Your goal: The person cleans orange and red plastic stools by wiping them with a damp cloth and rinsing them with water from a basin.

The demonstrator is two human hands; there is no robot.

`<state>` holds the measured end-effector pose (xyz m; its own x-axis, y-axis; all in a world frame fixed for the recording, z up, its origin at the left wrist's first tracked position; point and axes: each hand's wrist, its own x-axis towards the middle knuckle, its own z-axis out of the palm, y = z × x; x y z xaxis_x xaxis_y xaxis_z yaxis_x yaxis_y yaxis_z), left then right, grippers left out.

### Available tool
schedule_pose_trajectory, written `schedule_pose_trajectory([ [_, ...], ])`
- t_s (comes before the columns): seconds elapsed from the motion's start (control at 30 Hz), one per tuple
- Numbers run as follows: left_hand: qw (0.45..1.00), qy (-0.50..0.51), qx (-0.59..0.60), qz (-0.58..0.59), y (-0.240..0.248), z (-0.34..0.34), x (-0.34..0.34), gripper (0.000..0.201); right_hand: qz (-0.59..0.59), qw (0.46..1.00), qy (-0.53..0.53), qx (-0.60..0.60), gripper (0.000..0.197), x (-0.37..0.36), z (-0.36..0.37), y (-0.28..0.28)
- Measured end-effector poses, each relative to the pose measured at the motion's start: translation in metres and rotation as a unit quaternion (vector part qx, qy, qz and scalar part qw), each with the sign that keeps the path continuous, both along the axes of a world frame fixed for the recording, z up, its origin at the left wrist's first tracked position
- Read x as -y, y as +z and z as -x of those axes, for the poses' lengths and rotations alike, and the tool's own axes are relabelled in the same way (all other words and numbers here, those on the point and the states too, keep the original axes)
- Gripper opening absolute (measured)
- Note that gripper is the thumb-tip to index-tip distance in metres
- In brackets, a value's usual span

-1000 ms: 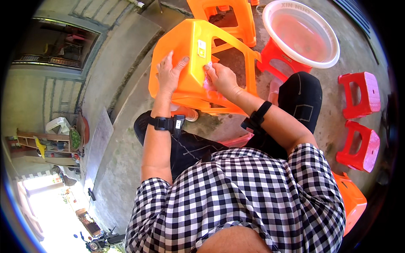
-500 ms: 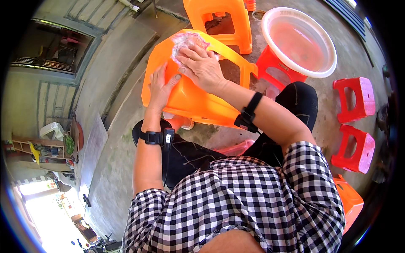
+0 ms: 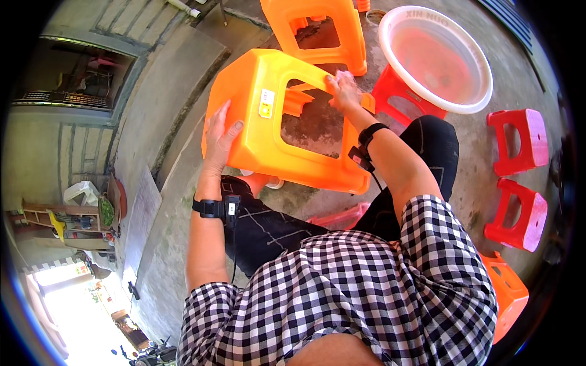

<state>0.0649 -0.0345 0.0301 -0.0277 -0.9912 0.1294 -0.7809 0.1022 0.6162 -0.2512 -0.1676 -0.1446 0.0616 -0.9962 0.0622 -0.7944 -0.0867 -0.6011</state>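
An orange plastic stool [image 3: 262, 143] lies tilted on its side in front of me. Its seat faces left, and a side with a large opening and a small white-and-yellow label [image 3: 266, 104] faces up. My left hand [image 3: 221, 135] rests on the seat, fingers stretched out and thumb apart. At the far right leg of the stool is my right hand [image 3: 345, 96], closed round a bunched pink-and-white cloth [image 3: 345, 75]. Only part of the cloth shows past the fingers. Black straps with small devices are on both forearms.
A white-rimmed basin [image 3: 484, 91] of water stands on a red stool [image 3: 400, 94] at the far right. Another orange stool [image 3: 357, 43] is beyond mine. Two small red stools [image 3: 503, 143] and an orange one [image 3: 503, 296] are to the right. Something pink [image 3: 342, 216] lies between my legs.
My right hand has moved right with the cloth, from the seat to the far right leg. The stool has turned so its labelled side shows. My left hand has shifted slightly left and down.
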Motion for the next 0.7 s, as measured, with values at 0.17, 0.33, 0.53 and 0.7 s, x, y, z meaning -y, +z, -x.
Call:
schedule_pose_trajectory([
  [0.17, 1.0, 0.006, -0.013, -0.007, 0.007, -0.002, 0.003, 0.076, 0.227, 0.934, 0.08, 0.263, 0.057, -0.001, -0.068, 0.072],
  [0.33, 0.998, 0.007, -0.055, -0.029, 0.01, -0.009, 0.001, 0.077, 0.209, 0.962, 0.063, 0.161, 0.054, -0.006, -0.078, 0.075],
  [0.53, 0.994, 0.028, -0.094, -0.049, 0.011, -0.016, -0.009, 0.082, -0.106, 0.968, -0.027, 0.224, 0.043, 0.008, 0.003, -0.01],
  [0.7, 0.995, 0.03, -0.084, -0.049, 0.012, -0.015, -0.007, 0.083, -0.271, 0.956, -0.076, 0.082, 0.044, 0.034, 0.052, -0.087],
])
